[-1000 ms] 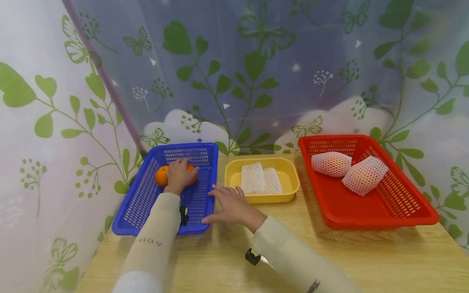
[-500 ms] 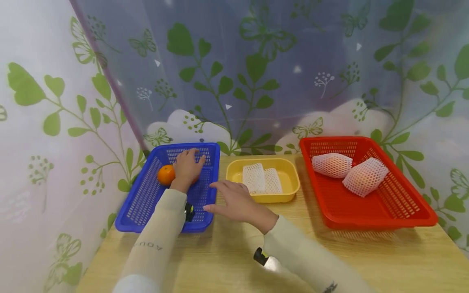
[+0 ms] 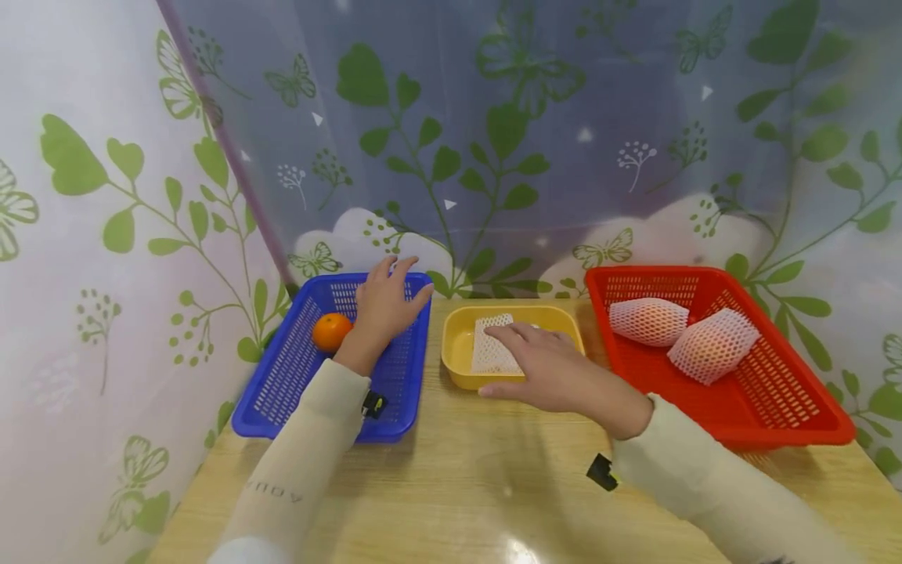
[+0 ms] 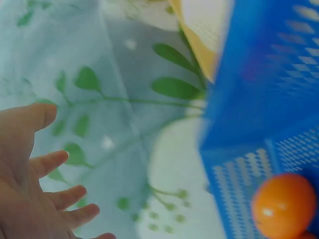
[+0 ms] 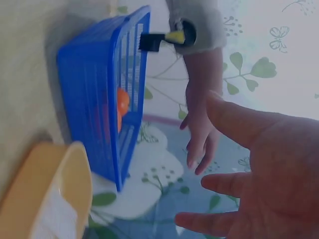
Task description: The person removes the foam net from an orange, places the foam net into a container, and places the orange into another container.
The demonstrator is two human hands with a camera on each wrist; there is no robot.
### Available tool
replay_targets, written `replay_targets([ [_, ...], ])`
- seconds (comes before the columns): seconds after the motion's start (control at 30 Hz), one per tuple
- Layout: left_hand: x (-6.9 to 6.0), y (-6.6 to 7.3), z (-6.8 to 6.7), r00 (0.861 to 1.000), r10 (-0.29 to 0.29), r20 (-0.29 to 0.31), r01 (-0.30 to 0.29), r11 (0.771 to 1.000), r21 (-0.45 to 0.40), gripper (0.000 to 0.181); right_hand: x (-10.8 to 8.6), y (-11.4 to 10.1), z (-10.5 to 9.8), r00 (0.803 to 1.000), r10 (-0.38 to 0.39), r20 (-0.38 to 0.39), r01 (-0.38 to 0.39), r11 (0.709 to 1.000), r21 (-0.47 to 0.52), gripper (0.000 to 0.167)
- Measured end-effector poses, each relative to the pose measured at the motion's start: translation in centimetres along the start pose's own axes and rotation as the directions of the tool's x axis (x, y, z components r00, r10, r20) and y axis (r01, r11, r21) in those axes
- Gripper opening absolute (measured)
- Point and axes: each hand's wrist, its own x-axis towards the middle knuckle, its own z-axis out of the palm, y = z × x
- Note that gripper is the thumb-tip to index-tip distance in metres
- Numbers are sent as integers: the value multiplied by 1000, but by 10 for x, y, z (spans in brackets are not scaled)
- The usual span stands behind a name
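Observation:
My left hand (image 3: pixel 384 313) hovers over the blue basket (image 3: pixel 420 376) with its fingers spread and nothing in them. Below and left of it lies an orange (image 3: pixel 331 332); the left wrist view shows this orange (image 4: pixel 284 206) apart from the hand, with the edge of another under it. My right hand (image 3: pixel 550 368) is above the yellow tray (image 3: pixel 465 381), its fingers extended and holding nothing. White foam net sleeves (image 3: pixel 488 358) lie in that tray, partly covered by the hand. In the right wrist view, the right palm (image 5: pixel 289 169) is bare.
On the right stands a red basket (image 3: pixel 676 403) holding two fruits in white foam nets, one netted fruit (image 3: pixel 648 321) left of the other netted fruit (image 3: pixel 713 345). All containers stand on a wooden table (image 3: pixel 451 486) against a patterned curtain (image 3: pixel 535 196).
My left hand has risen away from the oranges, toward the basket's back. My right hand has moved right, from beside the blue basket to above the yellow tray. The view has shifted slightly.

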Motion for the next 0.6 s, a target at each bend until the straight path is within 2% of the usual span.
replay_targets([
  [0.13, -10, 21, -10, 996, 78, 31, -78, 997, 12, 66, -13, 18, -16, 1000, -13, -17, 12, 999, -42, 88],
  [0.3, -21, 47, -14, 984, 156, 83, -159, 987, 31, 78, -27, 40, -38, 999, -1, -35, 0, 1000, -32, 93],
  [0.43, -27, 63, -9, 974, 189, 123, -194, 981, 30, 82, -37, 60, -53, 999, 32, -20, -32, 999, -39, 101],
  [0.6, -35, 81, 6, 962, 219, 165, -224, 974, 15, 83, -48, 91, -68, 996, 94, 9, -94, 994, -51, 113],
])
